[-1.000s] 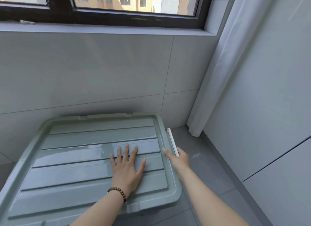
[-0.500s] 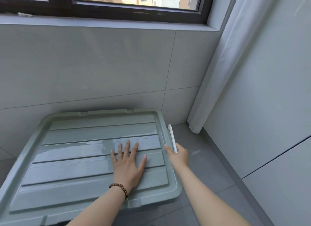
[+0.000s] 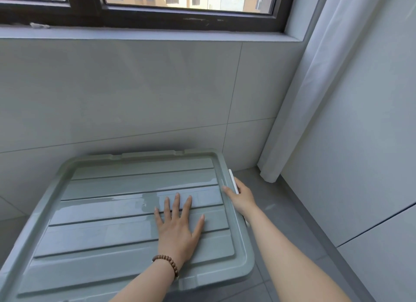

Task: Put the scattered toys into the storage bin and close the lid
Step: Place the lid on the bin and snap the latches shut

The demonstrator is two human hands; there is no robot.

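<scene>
Lid (image 3: 112, 211) down, no toys in sight. Left hand (image 3: 177, 229) pressed flat on it, fingers spread; right hand (image 3: 242, 197) just beside pinched white latch (image 3: 231, 178). Latching probably left to do.

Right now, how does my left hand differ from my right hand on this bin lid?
The left hand lies flat, fingers spread, palm down on the ribbed top of the lid. The right hand sits at the lid's right edge, fingers curled round the white clip. The left wrist wears a beaded bracelet, while the right wrist is bare. Both hands touch the lid.
</scene>
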